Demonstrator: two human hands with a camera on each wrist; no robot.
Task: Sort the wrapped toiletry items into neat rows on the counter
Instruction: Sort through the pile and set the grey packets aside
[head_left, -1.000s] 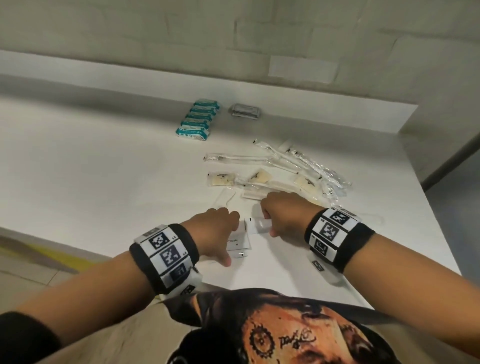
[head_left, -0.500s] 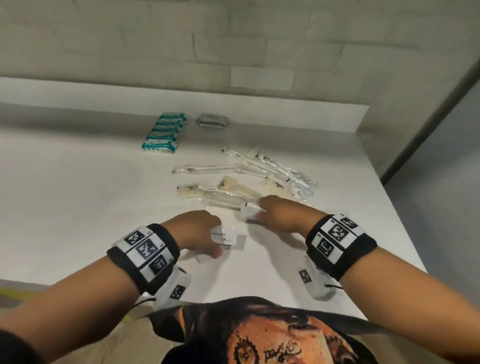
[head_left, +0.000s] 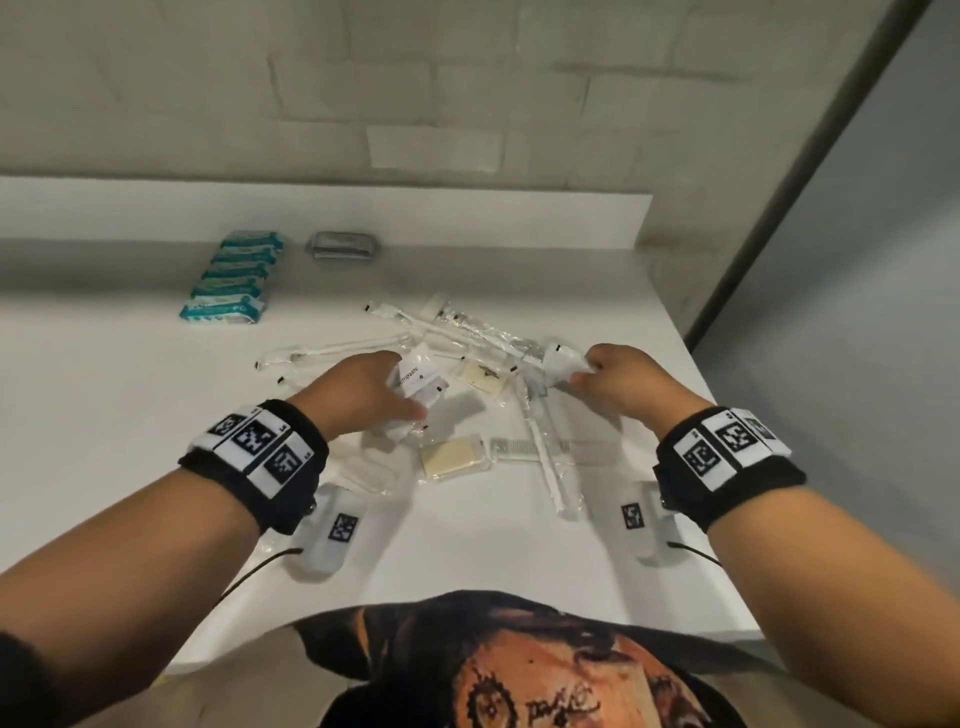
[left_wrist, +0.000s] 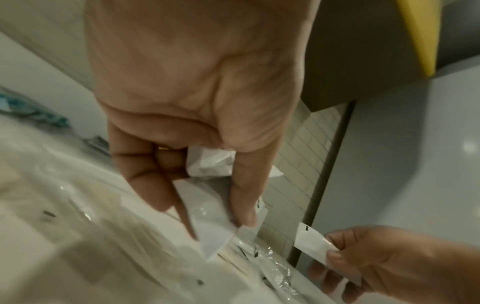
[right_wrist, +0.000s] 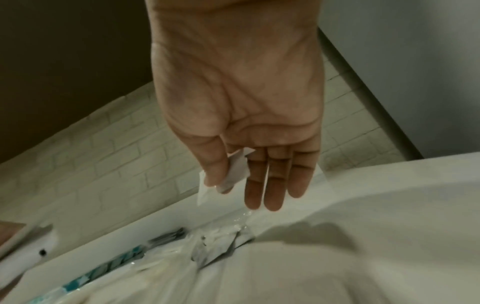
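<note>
My left hand (head_left: 384, 395) grips a few white toothpaste sachets (head_left: 418, 382) above the counter; the left wrist view shows thumb and fingers (left_wrist: 241, 209) pinching those sachets (left_wrist: 210, 214). My right hand (head_left: 597, 374) pinches one white sachet (head_left: 558, 364) between thumb and forefinger, lifted over the pile; in the right wrist view that sachet (right_wrist: 233, 174) lies under the thumb. On the counter lie clear-wrapped toothbrushes (head_left: 467, 327), two soap bars (head_left: 452, 457), and a wrapped comb (head_left: 524, 448).
A neat row of teal packets (head_left: 231, 278) sits at the back left, with a grey packet (head_left: 343, 244) beside it. The white counter (head_left: 104, 389) ends at a raised back ledge and a right edge near a grey door frame (head_left: 779, 208).
Both hands have lifted off the counter with their sachets and moved forward over the pile. The right hand went right, away from the left. My view shifted forward and right.
</note>
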